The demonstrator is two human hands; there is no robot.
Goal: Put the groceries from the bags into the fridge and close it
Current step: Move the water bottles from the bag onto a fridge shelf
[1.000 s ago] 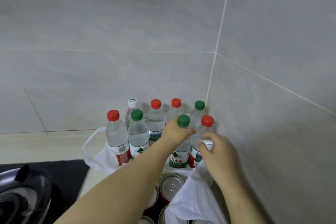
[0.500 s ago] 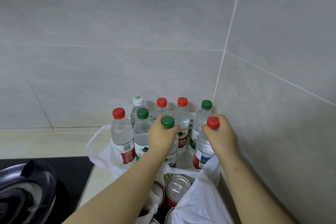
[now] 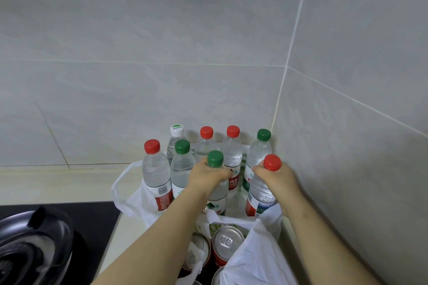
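Head view: two water bottles held at the neck, lower centre of the frame.
Left grip (image 3: 206, 176): fingers curled round the green-capped bottle (image 3: 216, 200) just under its cap.
Right grip (image 3: 279, 178): closed round the red-capped bottle (image 3: 260, 192), centre right, beside the wall corner.
Other bottles (image 3: 155, 173): six upright behind them, against the tiled wall (image 3: 162, 76).
Cans (image 3: 228, 242): tops showing in the white bag (image 3: 254, 259), bottom centre.
Surface (image 3: 46, 183): pale, with a black cooktop (image 3: 99, 215) at lower left.

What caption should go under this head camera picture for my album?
Left hand grips a green-capped bottle, right hand a red-capped bottle, behind the cans.
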